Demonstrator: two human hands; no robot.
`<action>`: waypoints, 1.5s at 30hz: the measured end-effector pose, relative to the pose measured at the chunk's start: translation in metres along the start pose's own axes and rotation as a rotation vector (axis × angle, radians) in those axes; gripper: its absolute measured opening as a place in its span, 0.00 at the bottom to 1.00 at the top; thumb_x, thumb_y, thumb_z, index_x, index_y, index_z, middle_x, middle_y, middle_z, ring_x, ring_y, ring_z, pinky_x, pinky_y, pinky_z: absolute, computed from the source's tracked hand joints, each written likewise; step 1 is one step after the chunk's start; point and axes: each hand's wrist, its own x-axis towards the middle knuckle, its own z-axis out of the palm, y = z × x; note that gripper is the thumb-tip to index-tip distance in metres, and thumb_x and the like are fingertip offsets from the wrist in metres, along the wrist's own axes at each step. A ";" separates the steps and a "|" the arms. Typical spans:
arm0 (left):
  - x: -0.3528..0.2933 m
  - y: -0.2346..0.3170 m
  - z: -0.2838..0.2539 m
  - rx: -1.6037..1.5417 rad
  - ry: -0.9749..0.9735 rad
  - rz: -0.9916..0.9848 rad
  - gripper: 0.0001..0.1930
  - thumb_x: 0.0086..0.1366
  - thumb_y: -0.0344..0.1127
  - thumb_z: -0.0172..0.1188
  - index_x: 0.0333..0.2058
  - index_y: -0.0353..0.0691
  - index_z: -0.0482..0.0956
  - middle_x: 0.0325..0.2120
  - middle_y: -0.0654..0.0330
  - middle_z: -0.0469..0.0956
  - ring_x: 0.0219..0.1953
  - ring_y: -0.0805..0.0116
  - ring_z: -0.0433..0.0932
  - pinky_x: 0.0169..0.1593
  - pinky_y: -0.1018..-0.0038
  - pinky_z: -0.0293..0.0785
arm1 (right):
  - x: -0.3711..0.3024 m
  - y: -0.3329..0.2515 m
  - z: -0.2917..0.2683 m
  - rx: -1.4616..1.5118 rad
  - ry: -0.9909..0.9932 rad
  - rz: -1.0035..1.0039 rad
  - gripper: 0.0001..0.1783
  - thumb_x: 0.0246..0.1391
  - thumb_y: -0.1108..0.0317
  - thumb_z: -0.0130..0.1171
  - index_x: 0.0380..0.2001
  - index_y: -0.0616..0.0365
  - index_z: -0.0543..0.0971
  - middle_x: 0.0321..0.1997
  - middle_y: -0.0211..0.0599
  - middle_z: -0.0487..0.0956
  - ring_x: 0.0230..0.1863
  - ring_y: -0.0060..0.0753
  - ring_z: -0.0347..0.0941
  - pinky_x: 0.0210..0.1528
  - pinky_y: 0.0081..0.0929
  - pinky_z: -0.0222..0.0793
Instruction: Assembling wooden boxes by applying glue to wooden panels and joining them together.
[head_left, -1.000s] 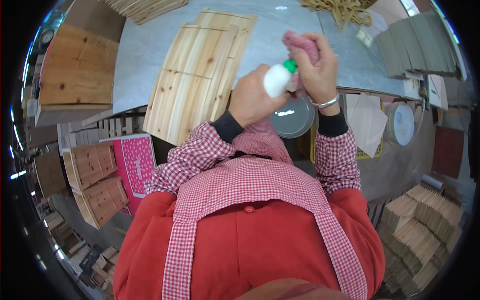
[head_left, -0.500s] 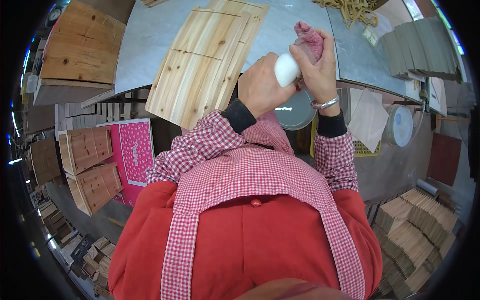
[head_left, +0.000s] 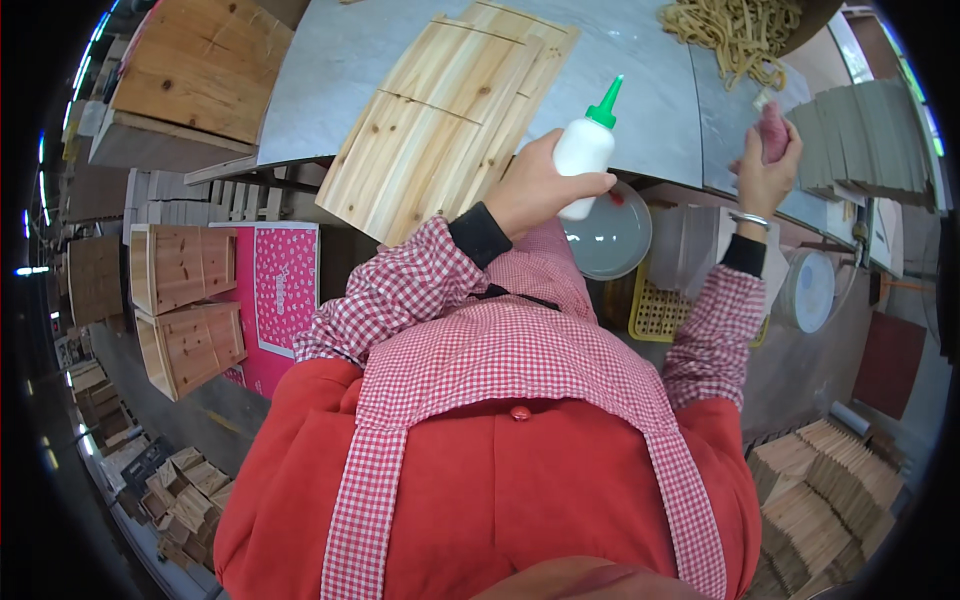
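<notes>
My left hand (head_left: 535,190) grips a white squeeze bottle (head_left: 582,152) with a green pointed nozzle, held upright over the near edge of the grey table (head_left: 320,80). Just to its left lie pale wooden boards (head_left: 445,100) side by side, hanging a little over that edge. My right hand (head_left: 765,170) is raised farther right and is closed on a pink cloth (head_left: 773,128) above the table's edge. The two hands are well apart.
A heap of tan rubber bands (head_left: 735,30) lies at the table's far right, next to a stack of grey cards (head_left: 855,140). Under the table stand a grey bowl (head_left: 610,240) and a yellow basket (head_left: 665,310). Wooden boxes (head_left: 185,300) and a pink panel (head_left: 285,285) sit left.
The hands, together at the bottle's nozzle before, have parted: the right hand carried the pink cloth off to the right, and the bottle's green nozzle now stands bare.
</notes>
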 end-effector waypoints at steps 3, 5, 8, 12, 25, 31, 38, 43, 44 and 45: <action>0.001 -0.003 0.007 -0.341 -0.018 -0.085 0.21 0.58 0.41 0.65 0.46 0.36 0.72 0.35 0.61 0.76 0.37 0.70 0.77 0.41 0.71 0.74 | 0.013 0.061 -0.002 -0.401 0.019 -0.404 0.25 0.56 0.63 0.60 0.54 0.61 0.69 0.46 0.42 0.76 0.37 0.33 0.76 0.37 0.28 0.74; 0.002 -0.003 0.008 -0.519 0.001 -0.118 0.21 0.60 0.40 0.64 0.48 0.37 0.71 0.36 0.63 0.76 0.38 0.72 0.76 0.42 0.73 0.74 | -0.007 0.044 0.018 -0.257 -0.142 -0.408 0.26 0.57 0.60 0.58 0.55 0.62 0.69 0.47 0.43 0.76 0.47 0.36 0.74 0.49 0.31 0.70; 0.001 0.003 0.003 -0.718 0.091 0.033 0.20 0.61 0.39 0.63 0.47 0.38 0.69 0.37 0.62 0.75 0.38 0.73 0.75 0.41 0.74 0.74 | -0.100 -0.027 0.049 0.601 -0.708 0.041 0.26 0.59 0.61 0.55 0.55 0.67 0.69 0.52 0.42 0.74 0.52 0.35 0.71 0.54 0.29 0.65; -0.008 0.000 -0.017 -0.603 0.083 0.061 0.23 0.61 0.41 0.64 0.49 0.37 0.67 0.38 0.62 0.74 0.38 0.74 0.75 0.43 0.74 0.73 | -0.166 -0.069 0.083 0.804 -0.679 0.163 0.24 0.58 0.66 0.55 0.53 0.67 0.64 0.48 0.39 0.71 0.47 0.25 0.68 0.50 0.25 0.65; -0.155 -0.038 -0.133 -0.388 0.578 -0.184 0.16 0.66 0.35 0.57 0.49 0.35 0.72 0.43 0.61 0.77 0.46 0.70 0.76 0.50 0.76 0.72 | -0.094 -0.113 0.100 1.053 -0.187 -0.090 0.27 0.56 0.61 0.57 0.53 0.59 0.60 0.39 0.45 0.73 0.31 0.40 0.75 0.30 0.31 0.73; -0.145 -0.075 -0.140 -1.042 0.629 -0.295 0.21 0.66 0.37 0.57 0.54 0.37 0.67 0.51 0.59 0.73 0.53 0.64 0.72 0.54 0.72 0.70 | -0.044 -0.087 0.134 0.721 -0.343 0.087 0.26 0.52 0.62 0.64 0.49 0.61 0.65 0.36 0.40 0.74 0.27 0.29 0.74 0.24 0.23 0.70; -0.112 -0.088 -0.148 -1.086 0.518 -0.250 0.26 0.65 0.34 0.57 0.60 0.38 0.62 0.56 0.56 0.68 0.57 0.61 0.69 0.59 0.63 0.68 | -0.002 -0.062 0.206 0.543 -0.333 0.037 0.30 0.46 0.56 0.70 0.45 0.62 0.69 0.33 0.39 0.77 0.25 0.26 0.75 0.23 0.22 0.71; -0.112 -0.082 -0.144 -1.035 0.583 -0.282 0.26 0.64 0.32 0.58 0.60 0.38 0.62 0.56 0.56 0.69 0.57 0.61 0.69 0.60 0.61 0.67 | 0.010 -0.064 0.240 0.375 -0.373 0.002 0.32 0.44 0.52 0.71 0.44 0.63 0.71 0.34 0.41 0.78 0.29 0.29 0.77 0.29 0.25 0.73; -0.111 -0.082 -0.145 -1.043 0.601 -0.294 0.27 0.64 0.32 0.59 0.60 0.38 0.62 0.56 0.56 0.69 0.57 0.61 0.69 0.59 0.62 0.67 | 0.013 -0.065 0.246 0.357 -0.391 0.014 0.33 0.43 0.51 0.71 0.43 0.64 0.71 0.35 0.42 0.78 0.30 0.31 0.77 0.32 0.27 0.74; -0.111 -0.081 -0.146 -1.040 0.601 -0.297 0.27 0.64 0.32 0.59 0.60 0.38 0.62 0.56 0.56 0.69 0.57 0.61 0.69 0.59 0.62 0.67 | 0.016 -0.063 0.254 0.358 -0.390 0.018 0.33 0.43 0.51 0.71 0.43 0.64 0.71 0.35 0.42 0.78 0.30 0.31 0.77 0.32 0.27 0.74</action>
